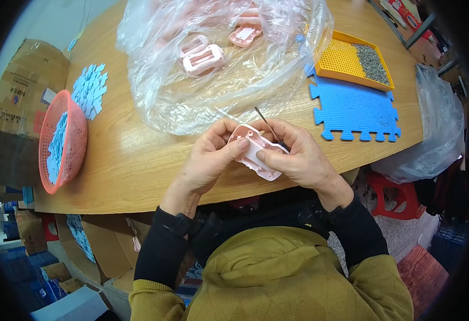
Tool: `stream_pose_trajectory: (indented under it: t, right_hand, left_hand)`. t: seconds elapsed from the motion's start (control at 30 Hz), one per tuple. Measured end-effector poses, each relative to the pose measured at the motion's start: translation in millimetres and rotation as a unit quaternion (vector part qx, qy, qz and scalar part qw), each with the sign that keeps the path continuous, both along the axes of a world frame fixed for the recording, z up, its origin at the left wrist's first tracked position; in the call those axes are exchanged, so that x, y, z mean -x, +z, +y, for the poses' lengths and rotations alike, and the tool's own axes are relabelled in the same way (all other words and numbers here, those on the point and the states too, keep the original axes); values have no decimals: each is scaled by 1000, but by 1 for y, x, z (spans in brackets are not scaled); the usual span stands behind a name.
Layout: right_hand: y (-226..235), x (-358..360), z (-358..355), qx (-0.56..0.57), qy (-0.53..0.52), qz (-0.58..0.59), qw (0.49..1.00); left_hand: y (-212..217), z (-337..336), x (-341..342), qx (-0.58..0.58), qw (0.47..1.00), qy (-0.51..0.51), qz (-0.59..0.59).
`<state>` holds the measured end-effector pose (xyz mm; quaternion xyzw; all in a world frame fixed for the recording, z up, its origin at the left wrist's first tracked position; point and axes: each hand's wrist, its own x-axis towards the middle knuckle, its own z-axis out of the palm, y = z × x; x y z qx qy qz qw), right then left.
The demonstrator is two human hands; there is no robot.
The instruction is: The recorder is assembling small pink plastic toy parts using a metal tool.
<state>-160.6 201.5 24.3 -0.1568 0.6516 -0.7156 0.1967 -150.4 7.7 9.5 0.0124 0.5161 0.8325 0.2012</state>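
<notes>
Head view: both hands are working over the near edge of the wooden table [138, 160]. Left hand [207, 158] is gripping the pink plastic housing [256, 152], thumb pressing on its face, fingers curling closed around its left end. Right hand [298, 155] is closing on the housing's right end and also pinching a thin screwdriver [269, 128], whose shaft is sticking up and away from the part; its tip is hidden, so I can't tell if it is seated in a hole. Housing is being held just above the table edge, not resting on it. Progress, judging from layout: this piece is mid-work, and more pink housings [205, 58] are sitting inside the clear plastic bag [218, 91] further back, so plenty looks left. No finished pile is showing that I can make out. Yellow tray [341, 61] with small grey screws [372, 63] is sitting right of the bag, blue foam mat [355, 109] beside it. Red basket [63, 142] with pale blue pieces is lying at far left.
</notes>
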Motion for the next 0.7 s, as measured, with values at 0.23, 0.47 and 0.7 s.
stream_pose_trajectory:
  t: [0.23,0.47,0.7]
  right_hand:
    - [-8,5,8,25,-4,-45,999]
    - [-9,5,8,15,-5,-38,999]
    - [-12,1,1,11,-75,16,997]
  left_hand:
    - [-10,11,2,18,999,32,1]
    - [-11,13,3,-24,999,9,-24]
    - [-11,19,1,98,987,70,104]
